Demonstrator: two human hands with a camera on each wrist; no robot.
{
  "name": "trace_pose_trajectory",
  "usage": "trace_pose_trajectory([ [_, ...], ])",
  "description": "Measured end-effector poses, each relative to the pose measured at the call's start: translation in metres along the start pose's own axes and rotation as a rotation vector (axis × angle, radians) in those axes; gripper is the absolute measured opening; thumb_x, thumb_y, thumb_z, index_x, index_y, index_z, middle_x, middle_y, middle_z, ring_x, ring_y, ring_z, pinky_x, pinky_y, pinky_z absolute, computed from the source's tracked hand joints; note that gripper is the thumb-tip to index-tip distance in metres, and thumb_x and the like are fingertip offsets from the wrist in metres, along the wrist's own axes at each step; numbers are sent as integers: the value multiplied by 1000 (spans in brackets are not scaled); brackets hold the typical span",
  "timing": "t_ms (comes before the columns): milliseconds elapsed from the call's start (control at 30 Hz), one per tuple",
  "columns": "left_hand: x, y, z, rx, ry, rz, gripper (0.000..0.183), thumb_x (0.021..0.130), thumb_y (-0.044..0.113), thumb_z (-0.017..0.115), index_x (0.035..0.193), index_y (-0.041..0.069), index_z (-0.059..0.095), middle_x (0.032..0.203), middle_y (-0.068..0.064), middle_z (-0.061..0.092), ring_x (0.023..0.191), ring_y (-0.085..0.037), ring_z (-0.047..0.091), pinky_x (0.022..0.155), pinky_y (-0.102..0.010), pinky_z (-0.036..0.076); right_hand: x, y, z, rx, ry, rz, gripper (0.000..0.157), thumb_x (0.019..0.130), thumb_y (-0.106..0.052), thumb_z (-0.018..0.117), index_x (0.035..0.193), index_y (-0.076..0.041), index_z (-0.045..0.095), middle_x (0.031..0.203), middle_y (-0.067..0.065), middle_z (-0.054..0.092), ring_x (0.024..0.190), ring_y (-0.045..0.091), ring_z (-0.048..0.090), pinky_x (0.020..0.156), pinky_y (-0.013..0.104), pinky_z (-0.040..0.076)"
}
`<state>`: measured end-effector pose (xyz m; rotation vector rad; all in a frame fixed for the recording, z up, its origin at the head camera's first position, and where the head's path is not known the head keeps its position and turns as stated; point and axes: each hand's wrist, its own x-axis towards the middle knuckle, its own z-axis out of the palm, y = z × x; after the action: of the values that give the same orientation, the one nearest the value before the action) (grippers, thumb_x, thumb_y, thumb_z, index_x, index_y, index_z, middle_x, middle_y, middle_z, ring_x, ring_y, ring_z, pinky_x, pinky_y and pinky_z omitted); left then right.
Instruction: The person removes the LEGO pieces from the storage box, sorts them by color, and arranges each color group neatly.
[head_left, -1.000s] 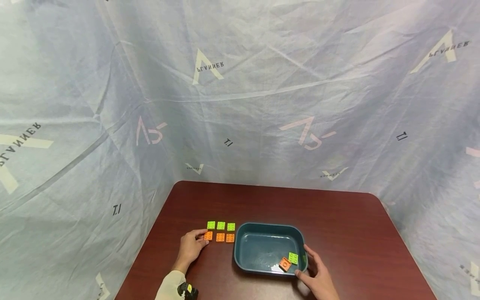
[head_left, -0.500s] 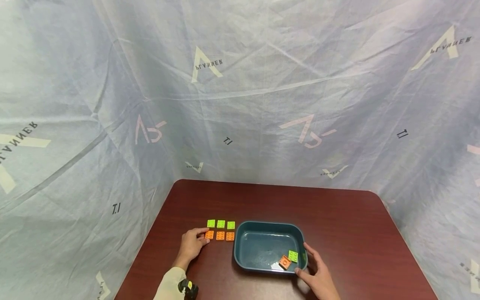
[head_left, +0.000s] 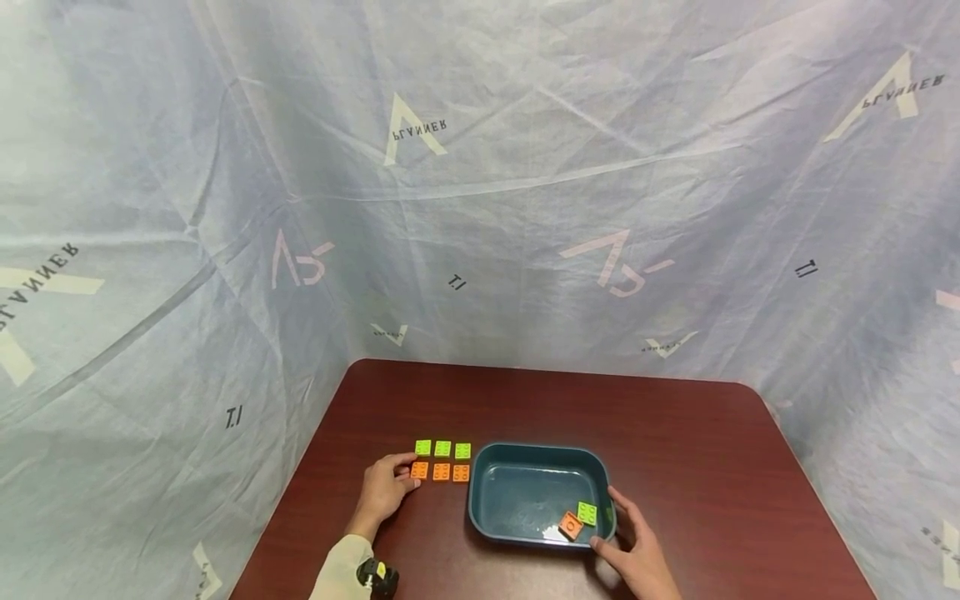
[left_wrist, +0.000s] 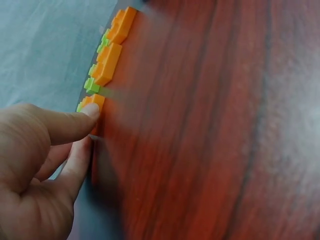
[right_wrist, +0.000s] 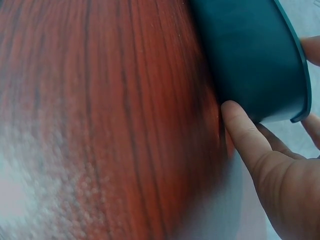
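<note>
My left hand (head_left: 384, 492) pinches the leftmost orange toy brick (head_left: 419, 471) between thumb and fingers. In the left wrist view the thumb lies on the side of that orange brick (left_wrist: 94, 101), which sits at the table surface. Two more orange bricks (head_left: 441, 472) continue the row to the right, and three lime green bricks (head_left: 443, 449) form a row behind. My right hand (head_left: 636, 552) grips the near right corner of a dark teal tub (head_left: 480, 521), its thumb against the tub's outer wall (right_wrist: 255, 60). Inside the tub lie an orange brick (head_left: 571, 526) and a green brick (head_left: 587, 513).
All this stands on a dark red wood-grain table (head_left: 675, 442). Pale grey printed cloth (head_left: 510, 208) hangs behind the table and on both sides. A small black device (head_left: 378, 577) is worn on the left wrist.
My left hand has shifted the leftmost orange brick slightly right, nearer its neighbour. The right hand and the tub have stayed where they were.
</note>
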<state>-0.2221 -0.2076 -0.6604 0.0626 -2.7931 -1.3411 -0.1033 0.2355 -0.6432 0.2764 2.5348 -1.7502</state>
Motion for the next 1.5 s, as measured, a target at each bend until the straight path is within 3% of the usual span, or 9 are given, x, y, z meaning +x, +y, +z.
trace_pose_trajectory([
  [267,-2,9,-6,17,44,33,46,86,2,85,131,8,74,126,-16,71,106,-29,72,84,-41,64,0,0,1,8,2,0,91,84,-17,90,161,-17,42,150,24,59,133,39,63,98,24,53],
  [400,-2,21,-11,7,57,80,46,88,3,84,132,9,74,126,-15,71,110,-33,72,84,-44,64,0,-1,1,-1,9,-10,91,84,-17,91,161,-17,42,149,24,60,133,39,63,99,26,53],
  [567,-2,42,-12,-55,52,90,43,91,9,84,132,17,75,127,-15,70,114,-32,71,86,-40,65,-1,0,-1,4,6,-24,91,84,-17,91,161,-17,42,148,25,60,132,39,64,99,27,54],
  [1033,-9,86,4,-158,-5,226,38,91,15,85,126,25,77,124,-2,70,113,-36,71,86,-30,64,-1,-1,-2,2,-5,3,90,85,-15,90,161,-19,42,150,25,59,134,40,63,101,31,54],
  [1300,-10,105,13,-200,-45,266,38,91,15,85,126,23,77,124,-2,70,110,-33,70,90,-44,64,1,-3,0,-20,-8,26,92,85,-19,90,161,-17,40,149,25,59,132,39,64,104,38,54],
  [1500,-12,116,20,-213,-95,271,38,92,22,85,129,21,76,126,-1,69,115,-34,69,90,-33,64,3,1,-1,-28,-10,21,91,85,-19,90,162,-16,40,149,26,58,131,37,65,100,31,54],
])
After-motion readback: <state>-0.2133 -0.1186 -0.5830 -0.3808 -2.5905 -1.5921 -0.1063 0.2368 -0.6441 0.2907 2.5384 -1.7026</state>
